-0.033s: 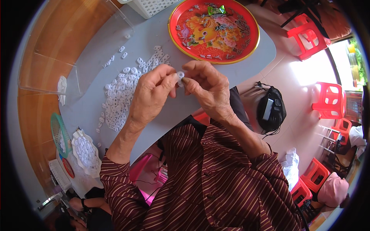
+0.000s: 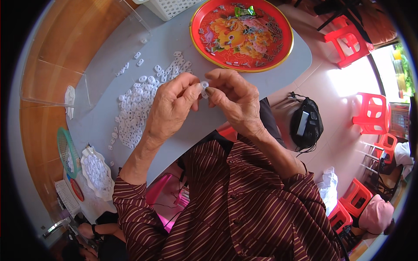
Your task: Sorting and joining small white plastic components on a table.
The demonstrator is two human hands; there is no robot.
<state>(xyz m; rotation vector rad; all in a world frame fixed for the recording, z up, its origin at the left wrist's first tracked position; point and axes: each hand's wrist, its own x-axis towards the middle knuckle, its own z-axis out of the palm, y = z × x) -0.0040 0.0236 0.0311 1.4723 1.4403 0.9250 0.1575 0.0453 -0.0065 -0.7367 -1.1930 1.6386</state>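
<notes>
L grip (image 2: 172,103) pinched sm. white holed plastic pc (image 2: 204,84) nearside of round red gold-rimmed tray (image 2: 195,30); R grip (image 2: 238,99) half-curled at pc, hold unclear; white plastic pcs (image 2: 134,106) heaped L of tray.

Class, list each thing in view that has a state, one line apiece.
Small white piece: held between both hands
Left hand: pinching it
Right hand: touching it
White pieces: heaped loose on table
Red tray: holding scattered grey pieces
Green wrapper: lying in tray

a maroon shirt (image 2: 265,209) with thin, pale slanting stripes fills the lower centre of the frame, small buttons (image 2: 237,222) down its front, its loose sleeves (image 2: 139,213) striped alike.
</notes>
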